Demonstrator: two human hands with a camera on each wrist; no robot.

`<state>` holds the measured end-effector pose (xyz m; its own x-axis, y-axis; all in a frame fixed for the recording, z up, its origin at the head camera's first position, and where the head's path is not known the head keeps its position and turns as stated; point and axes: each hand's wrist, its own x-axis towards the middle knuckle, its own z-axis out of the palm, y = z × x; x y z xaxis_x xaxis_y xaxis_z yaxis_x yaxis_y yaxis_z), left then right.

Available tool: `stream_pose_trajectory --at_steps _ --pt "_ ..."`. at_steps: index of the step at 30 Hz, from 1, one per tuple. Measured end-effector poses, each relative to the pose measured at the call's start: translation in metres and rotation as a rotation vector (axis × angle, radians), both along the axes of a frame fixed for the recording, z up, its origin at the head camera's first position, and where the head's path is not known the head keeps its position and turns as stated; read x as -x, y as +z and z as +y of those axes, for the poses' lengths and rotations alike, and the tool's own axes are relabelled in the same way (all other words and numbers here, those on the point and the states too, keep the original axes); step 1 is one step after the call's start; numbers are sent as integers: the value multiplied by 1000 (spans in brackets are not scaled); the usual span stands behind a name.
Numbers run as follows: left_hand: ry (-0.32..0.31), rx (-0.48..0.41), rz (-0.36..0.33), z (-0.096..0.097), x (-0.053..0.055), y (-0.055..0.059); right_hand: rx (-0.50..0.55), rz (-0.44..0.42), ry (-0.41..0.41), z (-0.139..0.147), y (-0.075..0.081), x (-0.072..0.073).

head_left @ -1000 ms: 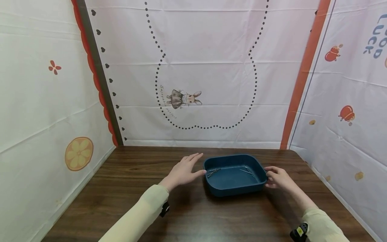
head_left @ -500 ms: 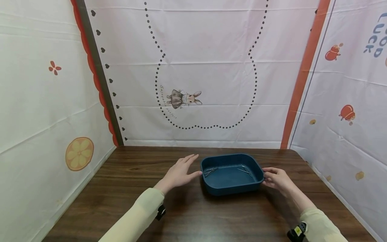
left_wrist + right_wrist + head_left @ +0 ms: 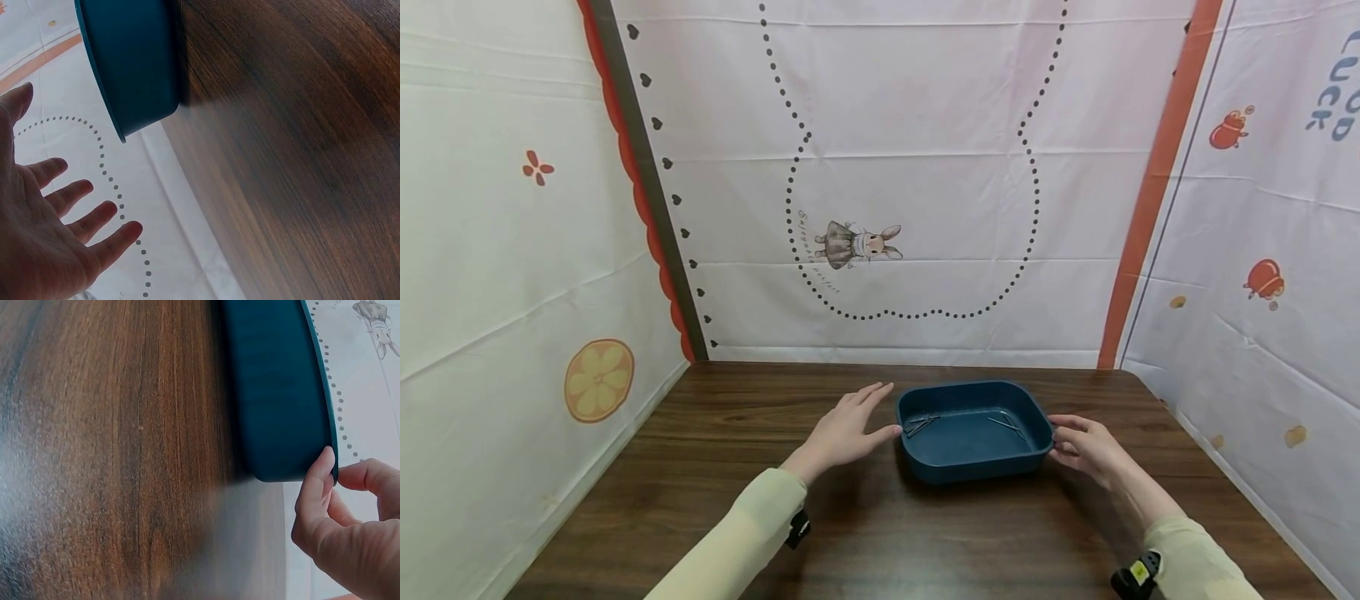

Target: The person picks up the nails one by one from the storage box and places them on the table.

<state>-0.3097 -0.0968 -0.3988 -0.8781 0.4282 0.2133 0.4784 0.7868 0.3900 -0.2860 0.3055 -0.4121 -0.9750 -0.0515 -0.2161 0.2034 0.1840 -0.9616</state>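
With my right hand (image 3: 1093, 450) I am holding the blue tray (image 3: 973, 471) by its right end, pinching the rim narrowly between my fingertips; the right wrist view is showing one tip pressing on the outer wall. My left hand (image 3: 842, 429) is hovering just left of the tray, gripping nothing, its fingers spreading wide and its palm facing the tray. The thumb is pointing at the tray's left end, and the left wrist view is showing a gap between them.

The tray itself is sitting on the brown wooden table (image 3: 880, 542), its open side facing up. Inside it, a small bunch of thin metal pieces (image 3: 920, 425) is lying against the left end, some crossing others, while a few more slender pieces (image 3: 1004, 425) are lying towards the right end; they are showing too small for me to tell what they are.

On my side of the tray, my pale sleeves (image 3: 748, 521) are covering my forearms, and a black device (image 3: 1137, 577) is sitting at my right wrist. Beyond the tray, a white cloth (image 3: 925, 100) is hanging, its rabbit print (image 3: 841, 244) lying sideways.
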Motion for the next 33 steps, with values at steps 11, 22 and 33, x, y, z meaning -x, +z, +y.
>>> stream_pose_trajectory --at_steps 11,22,33 --pt "-2 1 6 -1 -3 0 47 -6 32 -1 -2 0" --pt "-11 -9 2 -2 -10 -2 89 -21 57 -5 -4 -6" --pt "-13 -11 16 -5 -19 8 106 -30 45 -11 -3 -12"
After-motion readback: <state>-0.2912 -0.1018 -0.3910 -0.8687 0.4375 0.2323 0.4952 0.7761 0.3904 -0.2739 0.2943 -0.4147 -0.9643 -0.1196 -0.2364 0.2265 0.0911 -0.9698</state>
